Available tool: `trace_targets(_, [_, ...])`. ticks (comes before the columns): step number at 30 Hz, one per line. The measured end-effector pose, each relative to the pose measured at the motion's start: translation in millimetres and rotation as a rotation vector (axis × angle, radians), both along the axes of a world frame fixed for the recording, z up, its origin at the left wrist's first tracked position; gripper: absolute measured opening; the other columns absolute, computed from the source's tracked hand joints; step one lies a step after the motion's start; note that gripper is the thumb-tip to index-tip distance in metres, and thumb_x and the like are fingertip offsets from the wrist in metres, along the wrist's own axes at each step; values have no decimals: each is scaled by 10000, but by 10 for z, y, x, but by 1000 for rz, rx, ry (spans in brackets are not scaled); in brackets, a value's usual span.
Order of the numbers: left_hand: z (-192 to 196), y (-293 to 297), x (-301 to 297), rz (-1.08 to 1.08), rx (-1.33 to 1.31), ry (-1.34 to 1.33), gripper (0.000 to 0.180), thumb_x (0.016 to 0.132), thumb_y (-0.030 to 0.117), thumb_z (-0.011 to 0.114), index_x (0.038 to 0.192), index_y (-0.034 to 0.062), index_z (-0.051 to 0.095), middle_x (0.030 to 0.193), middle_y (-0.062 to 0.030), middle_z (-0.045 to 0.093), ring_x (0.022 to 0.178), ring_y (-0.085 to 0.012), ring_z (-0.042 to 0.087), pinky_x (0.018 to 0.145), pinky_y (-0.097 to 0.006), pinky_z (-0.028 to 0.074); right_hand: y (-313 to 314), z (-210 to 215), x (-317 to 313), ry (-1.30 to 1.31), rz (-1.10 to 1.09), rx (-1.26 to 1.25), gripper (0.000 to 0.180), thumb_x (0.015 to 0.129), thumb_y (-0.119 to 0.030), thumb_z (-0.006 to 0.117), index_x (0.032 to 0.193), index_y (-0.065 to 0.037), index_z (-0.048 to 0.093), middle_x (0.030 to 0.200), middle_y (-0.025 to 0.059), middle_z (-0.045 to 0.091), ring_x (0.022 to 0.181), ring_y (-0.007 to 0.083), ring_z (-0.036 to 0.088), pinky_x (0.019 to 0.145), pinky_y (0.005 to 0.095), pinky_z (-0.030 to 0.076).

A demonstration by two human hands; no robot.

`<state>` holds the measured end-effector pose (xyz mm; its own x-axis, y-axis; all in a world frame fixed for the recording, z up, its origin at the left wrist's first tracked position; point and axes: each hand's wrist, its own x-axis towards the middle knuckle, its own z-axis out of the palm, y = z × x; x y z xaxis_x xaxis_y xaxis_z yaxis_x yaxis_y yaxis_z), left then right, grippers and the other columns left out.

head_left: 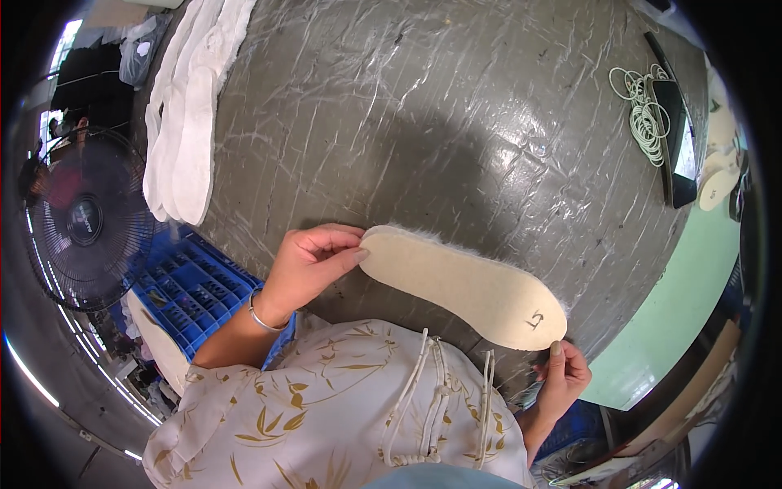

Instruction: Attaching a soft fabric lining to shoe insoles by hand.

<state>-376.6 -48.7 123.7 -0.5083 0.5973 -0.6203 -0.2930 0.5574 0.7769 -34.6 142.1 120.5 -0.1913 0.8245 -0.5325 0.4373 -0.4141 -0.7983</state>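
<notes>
A beige shoe insole (460, 284) with a fuzzy white pile along its far edge is held out flat above the near edge of the table. Its narrower end is pinched between the thumb and fingers of my left hand (314, 265). At the wider end, which bears a dark handwritten mark, my right hand (562, 375) grips the rim with thumb and fingers. The underside of the insole is hidden. Several white fleecy insoles (191, 138) lie in overlapping rows at the table's far left.
Dark plastic film covers the table (342, 122). Far right are a coil of pale cord (648, 122), a black phone-like device (680, 155) and more beige insoles (718, 183) by a green surface (652, 342). At left stand a fan (85, 220) and a blue crate (191, 285).
</notes>
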Motion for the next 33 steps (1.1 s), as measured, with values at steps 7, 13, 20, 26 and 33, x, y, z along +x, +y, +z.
trace_targets(7, [-39, -8, 4, -14, -4, 63, 129, 869, -13, 690, 991, -41, 722, 1057, -91, 711, 780, -84, 616, 648, -226, 508, -6, 14, -17, -23, -16, 4, 144, 907, -112, 711, 900, 31, 700, 588, -5, 572, 447, 37, 462, 456, 195, 415])
trace_targets(13, [14, 41, 10, -59, -89, 95, 141, 886, 30, 692, 1007, -34, 722, 964, -65, 725, 751, -66, 599, 638, -210, 492, -6, -2, 9, -31, -15, 12, 146, 907, -114, 709, 880, 29, 700, 586, 2, 575, 442, 43, 460, 455, 197, 417])
trace_targets(20, [-76, -22, 59, 10, 72, 48, 127, 900, 34, 682, 1007, -27, 712, 917, -24, 721, 737, -31, 591, 650, -182, 486, 9, 21, 12, -52, -6, 40, 151, 908, -99, 698, 811, 14, 677, 574, 9, 565, 428, 37, 428, 435, 201, 404])
trace_targets(26, [-29, 3, 77, -71, 241, 220, 108, 883, 27, 685, 979, -17, 708, 1005, -74, 722, 802, -91, 629, 654, -225, 496, 172, 299, -132, -163, 136, 393, 144, 881, -12, 681, 749, 10, 628, 678, 26, 569, 555, 65, 472, 523, 205, 351])
trace_targets(33, [155, 12, 46, -115, 293, 351, 111, 849, -24, 704, 960, -25, 706, 1012, -117, 710, 825, -123, 653, 715, -244, 534, 166, 622, -1773, 195, 992, 752, 276, 747, -16, 786, 1014, -15, 715, 995, 142, 660, 869, 303, 636, 754, 359, 512])
